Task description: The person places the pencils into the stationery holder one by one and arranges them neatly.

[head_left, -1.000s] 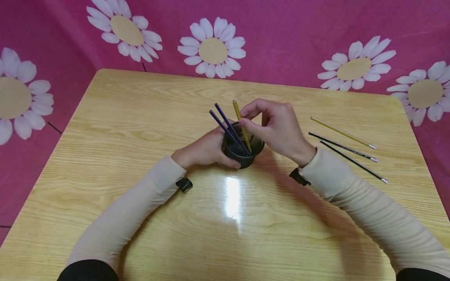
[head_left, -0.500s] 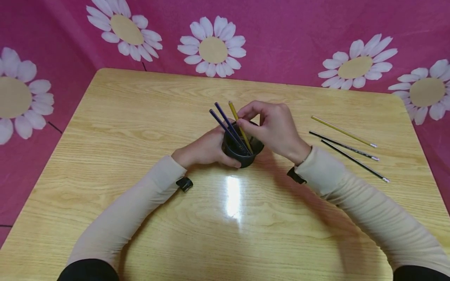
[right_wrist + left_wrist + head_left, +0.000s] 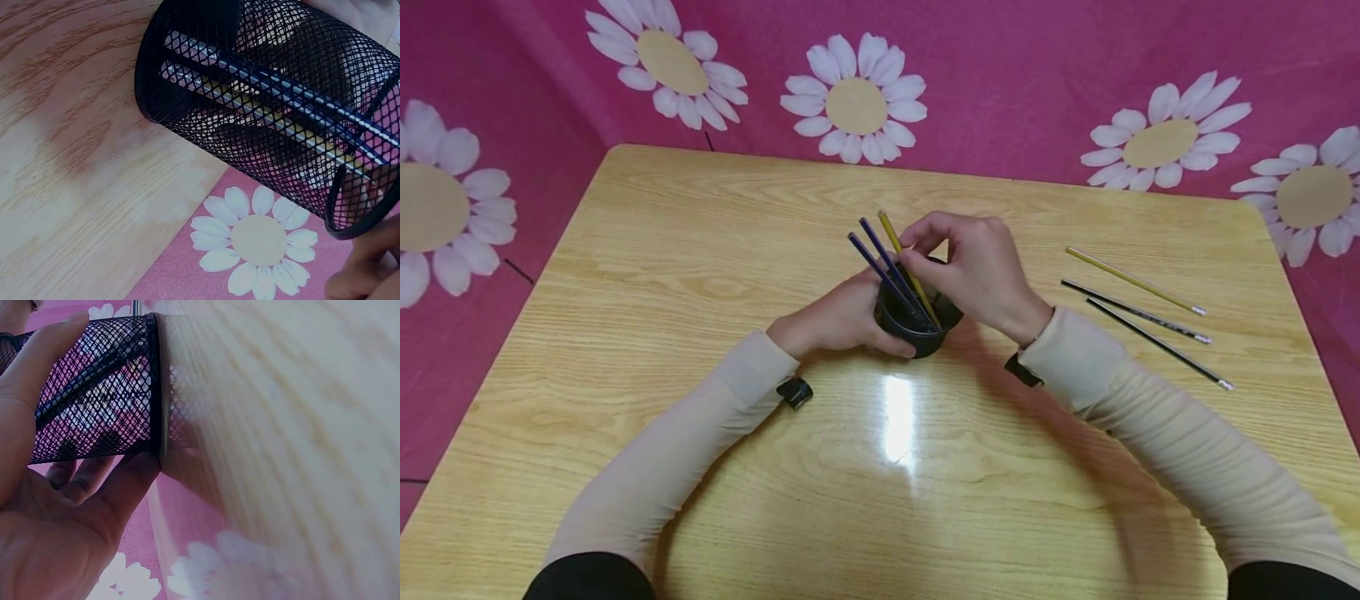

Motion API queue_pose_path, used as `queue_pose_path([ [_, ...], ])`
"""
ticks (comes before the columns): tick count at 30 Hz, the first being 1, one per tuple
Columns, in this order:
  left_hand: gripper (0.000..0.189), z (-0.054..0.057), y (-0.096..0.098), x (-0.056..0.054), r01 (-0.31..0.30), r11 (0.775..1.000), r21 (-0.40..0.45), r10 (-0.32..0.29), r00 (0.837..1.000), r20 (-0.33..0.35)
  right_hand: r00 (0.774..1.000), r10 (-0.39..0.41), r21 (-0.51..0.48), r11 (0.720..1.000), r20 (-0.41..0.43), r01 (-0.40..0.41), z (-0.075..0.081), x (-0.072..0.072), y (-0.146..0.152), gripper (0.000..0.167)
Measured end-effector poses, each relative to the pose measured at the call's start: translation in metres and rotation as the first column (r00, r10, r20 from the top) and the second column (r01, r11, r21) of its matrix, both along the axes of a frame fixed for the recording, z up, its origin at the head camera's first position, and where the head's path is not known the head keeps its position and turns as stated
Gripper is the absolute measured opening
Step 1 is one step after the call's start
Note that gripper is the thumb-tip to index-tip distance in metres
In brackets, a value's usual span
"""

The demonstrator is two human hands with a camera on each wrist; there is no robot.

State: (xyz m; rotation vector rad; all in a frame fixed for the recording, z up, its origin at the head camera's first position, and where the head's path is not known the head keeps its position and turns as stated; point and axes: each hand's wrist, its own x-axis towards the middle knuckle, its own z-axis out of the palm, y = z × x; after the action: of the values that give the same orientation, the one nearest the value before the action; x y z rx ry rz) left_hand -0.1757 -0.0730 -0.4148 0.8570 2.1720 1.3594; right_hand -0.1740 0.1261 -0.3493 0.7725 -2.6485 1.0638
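A black mesh pencil cup (image 3: 917, 337) stands on the table, its wire wall plain in the left wrist view (image 3: 100, 394) and the right wrist view. My left hand (image 3: 846, 317) grips it from the left, thumb on the near side. Two dark blue pencils (image 3: 880, 262) lean leftward inside it. Beside them a yellow pencil (image 3: 891, 233) slants the same way, its lower end inside the cup. My right hand (image 3: 981, 267) pinches this pencil between thumb and forefinger over the rim. Through the mesh the yellow pencil (image 3: 275, 122) lies alongside the blue ones.
On the right of the wooden table (image 3: 737, 242) lie three loose pencils: a yellow one (image 3: 1135, 281), a black patterned one (image 3: 1135, 311) and a black one (image 3: 1157, 342), each with a white eraser. A pink cloth with daisies (image 3: 1000, 92) hangs behind the table.
My right hand has shifted slightly left, tipping the top of the yellow pencil toward the blue ones. The left hand and the cup have stayed in place.
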Motion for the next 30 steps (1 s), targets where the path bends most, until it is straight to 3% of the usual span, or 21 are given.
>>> queue_pose_path([
  [16,0.094,-0.0017,0.0010,-0.0013,0.015,1.000,0.020,-0.015,1.000,0.002,1.000,-0.011,0.019,1.000,0.021,0.011,-0.0008,-0.0018,-0.0035,0.011],
  [23,0.082,-0.0023,0.0019,-0.0018,0.018,0.999,0.037,-0.018,1.000,-0.006,1.000,-0.007,-0.003,1.000,0.016,0.007,-0.0016,0.0002,-0.0020,0.012],
  [30,0.081,-0.0015,0.0022,-0.0015,0.014,1.000,0.019,-0.013,1.000,-0.026,1.000,-0.009,-0.034,0.999,0.000,0.009,0.0015,0.0027,0.0036,0.012],
])
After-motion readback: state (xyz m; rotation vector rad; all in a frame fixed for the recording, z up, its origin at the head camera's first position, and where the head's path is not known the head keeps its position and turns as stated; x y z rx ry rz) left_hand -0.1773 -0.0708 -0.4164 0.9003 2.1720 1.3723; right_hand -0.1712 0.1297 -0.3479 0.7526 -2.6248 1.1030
